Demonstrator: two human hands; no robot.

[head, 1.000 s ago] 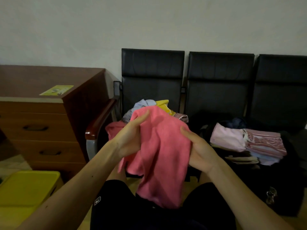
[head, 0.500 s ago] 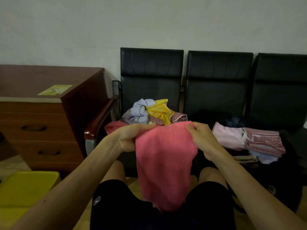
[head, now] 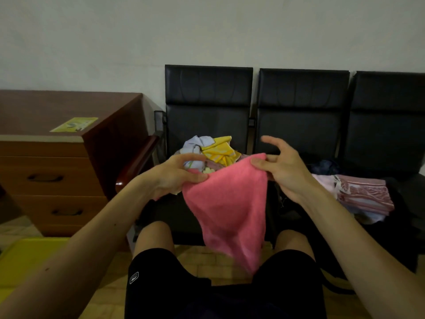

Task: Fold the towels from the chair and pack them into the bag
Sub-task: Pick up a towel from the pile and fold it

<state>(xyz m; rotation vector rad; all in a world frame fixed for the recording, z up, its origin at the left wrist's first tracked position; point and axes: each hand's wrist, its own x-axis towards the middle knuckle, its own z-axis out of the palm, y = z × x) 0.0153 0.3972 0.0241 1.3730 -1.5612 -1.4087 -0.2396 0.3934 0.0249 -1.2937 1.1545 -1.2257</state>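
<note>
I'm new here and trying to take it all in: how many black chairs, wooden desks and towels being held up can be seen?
Black chairs: 3
Wooden desk: 1
Pink towel, held up: 1
Total: 5

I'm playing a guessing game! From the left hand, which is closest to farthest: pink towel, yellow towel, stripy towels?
1. Pink towel, pinched in the left hand.
2. Yellow towel, just behind the hand.
3. Stripy towels, far right.
</note>
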